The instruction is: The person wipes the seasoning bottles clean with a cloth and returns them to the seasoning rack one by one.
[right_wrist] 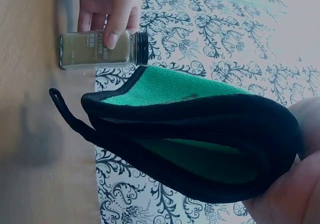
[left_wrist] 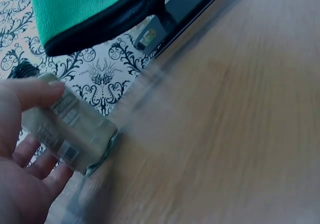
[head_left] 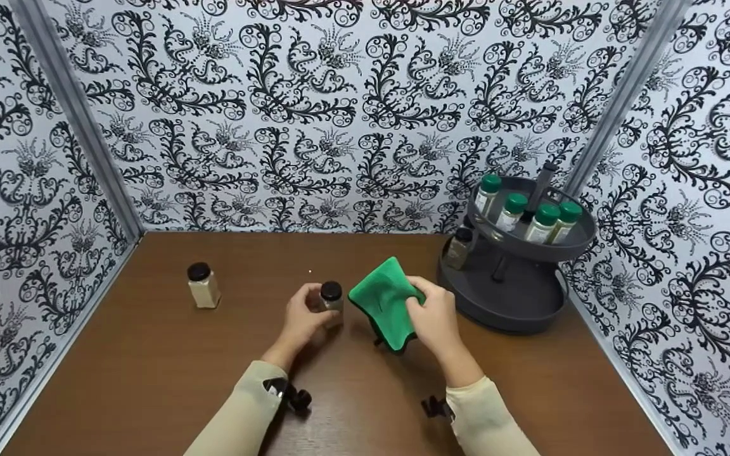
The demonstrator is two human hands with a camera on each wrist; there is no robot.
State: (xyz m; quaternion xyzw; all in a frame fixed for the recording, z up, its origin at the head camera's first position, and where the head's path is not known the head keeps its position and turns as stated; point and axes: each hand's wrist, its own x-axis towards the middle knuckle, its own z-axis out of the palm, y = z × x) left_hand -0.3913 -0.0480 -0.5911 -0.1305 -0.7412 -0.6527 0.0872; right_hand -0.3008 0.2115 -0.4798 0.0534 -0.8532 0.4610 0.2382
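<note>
A spice jar (head_left: 331, 303) with a black cap is held between the thumb and fingers of my left hand (head_left: 303, 320), near the middle of the table. Brownish powder and a label with the word "pepper" show on the jar (right_wrist: 92, 48) in the right wrist view. Its base is at or close to the tabletop; I cannot tell if it touches. My right hand (head_left: 436, 313) pinches a green cloth (head_left: 385, 297) by one side, just right of the jar and above the table. The cloth (right_wrist: 200, 129) has black edging and a hanging loop, and is folded over.
Another black-capped jar (head_left: 204, 288) with pale contents stands at the left. A dark two-tier rack (head_left: 511, 304) occupies the right rear; several green-capped jars (head_left: 511, 212) stand on its upper tier and a black-capped jar (head_left: 459, 250) on the lower. Patterned walls (head_left: 314, 126) enclose the table.
</note>
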